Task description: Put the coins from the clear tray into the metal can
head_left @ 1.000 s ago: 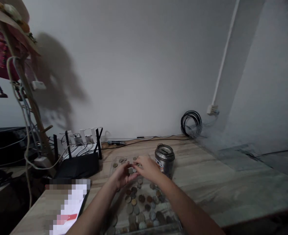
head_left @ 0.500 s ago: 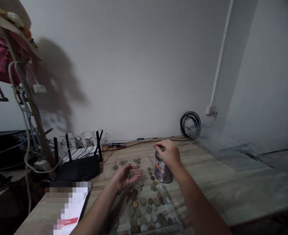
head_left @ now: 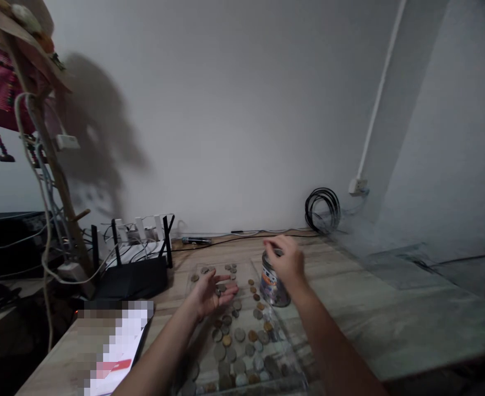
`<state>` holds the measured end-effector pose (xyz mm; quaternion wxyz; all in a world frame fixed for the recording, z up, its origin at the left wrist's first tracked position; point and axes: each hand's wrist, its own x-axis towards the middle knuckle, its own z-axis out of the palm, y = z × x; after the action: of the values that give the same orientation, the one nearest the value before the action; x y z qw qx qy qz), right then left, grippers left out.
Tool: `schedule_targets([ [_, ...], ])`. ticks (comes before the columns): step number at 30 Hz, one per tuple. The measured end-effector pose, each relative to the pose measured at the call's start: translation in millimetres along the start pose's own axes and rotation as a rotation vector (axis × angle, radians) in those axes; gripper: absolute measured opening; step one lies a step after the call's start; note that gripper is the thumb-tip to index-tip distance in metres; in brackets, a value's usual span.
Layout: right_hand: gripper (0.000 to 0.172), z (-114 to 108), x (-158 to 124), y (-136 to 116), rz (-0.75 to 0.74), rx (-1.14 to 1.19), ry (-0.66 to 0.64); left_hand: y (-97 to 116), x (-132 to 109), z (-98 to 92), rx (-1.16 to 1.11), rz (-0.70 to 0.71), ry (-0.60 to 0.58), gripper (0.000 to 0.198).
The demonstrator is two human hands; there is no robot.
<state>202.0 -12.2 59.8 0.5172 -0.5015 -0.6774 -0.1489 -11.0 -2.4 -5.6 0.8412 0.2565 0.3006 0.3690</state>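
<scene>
My left hand [head_left: 213, 294] is turned palm up above the spread coins, its fingers loosely curled, with a few coins [head_left: 221, 288] lying in it. Over the mouth of a printed metal can [head_left: 272, 287] is my right hand [head_left: 287, 263], fingers and thumb drawn together in a pinch. What that pinch holds, if anything, is hidden. Many silver and brassy coins [head_left: 239, 334] lie scattered over a clear plastic tray [head_left: 283, 330] beneath my left hand. The can stands upright at the tray's right edge.
To the left are a black router [head_left: 132, 278] with raised antennas and a phone-like device [head_left: 120, 352] with a blurred screen. A coil of black cable [head_left: 322, 209] leans on the wall. A dark pen-like object [head_left: 196, 241] lies at the back.
My right hand stays over the can, its fingertips now lower and closer to the mouth. My left hand has barely shifted. The view has tilted slightly.
</scene>
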Motion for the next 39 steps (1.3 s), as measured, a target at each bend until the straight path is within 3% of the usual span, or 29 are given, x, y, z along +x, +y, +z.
schedule_targets([
  [5,0.019,43.2,-42.1,-51.6,-0.265,0.086,-0.650,1.4,-0.8,1.7,-0.015,0.031,-0.120,0.047],
  [7,0.020,52.3,-50.4,-55.1,-0.294,0.075,-0.772,0.7,0.4,0.9,-0.008,0.042,-0.136,0.048],
  [9,0.019,55.3,-52.4,-52.9,-0.292,0.059,-0.801,-0.5,2.1,-0.2,-0.009,0.054,-0.130,0.049],
  [14,0.026,50.4,-44.2,-46.5,-0.257,0.015,-0.702,-2.3,4.4,-0.7,-0.028,0.051,-0.097,0.046],
  [20,0.024,11.9,-13.6,-19.3,-0.128,0.016,-0.116,-1.1,5.0,-3.8,0.017,0.013,-0.112,0.049],
  [22,0.023,-3.2,-2.7,-0.1,-0.027,-0.066,-0.003,-1.6,6.6,-6.1,0.024,0.031,-0.094,0.050],
  [24,0.022,-13.1,4.5,20.6,0.130,-0.163,-0.017,-2.2,8.0,-7.6,0.031,0.041,-0.082,0.049],
  [26,0.021,-17.3,7.5,38.5,0.263,-0.188,-0.136,-2.5,8.6,-7.8,0.046,0.037,-0.065,0.048],
  [28,0.020,-18.4,8.0,49.1,0.325,-0.164,-0.243,-2.5,8.0,-6.7,0.056,0.034,-0.049,0.047],
  [30,0.019,-18.7,7.9,50.1,0.329,-0.167,-0.263,-1.9,6.7,-5.0,0.049,0.037,-0.034,0.046],
  [32,0.020,-18.7,7.7,41.6,0.268,-0.189,-0.174,-1.1,4.8,-3.1,0.029,0.034,-0.038,0.047],
  [35,0.024,-12.8,3.0,15.4,0.065,-0.119,0.033,0.0,1.6,-0.6,-0.004,0.020,-0.095,0.051],
  [36,0.024,-8.0,-0.7,5.0,-0.003,-0.073,0.045,0.2,0.4,0.2,-0.014,0.025,-0.125,0.053],
  [37,0.023,-1.6,-5.6,-5.3,-0.062,-0.026,-0.001,0.3,-0.7,1.0,-0.023,0.036,-0.154,0.055],
  [39,0.020,14.7,-18.2,-23.1,-0.165,0.036,-0.237,0.2,-2.8,2.6,-0.037,0.071,-0.208,0.057],
])
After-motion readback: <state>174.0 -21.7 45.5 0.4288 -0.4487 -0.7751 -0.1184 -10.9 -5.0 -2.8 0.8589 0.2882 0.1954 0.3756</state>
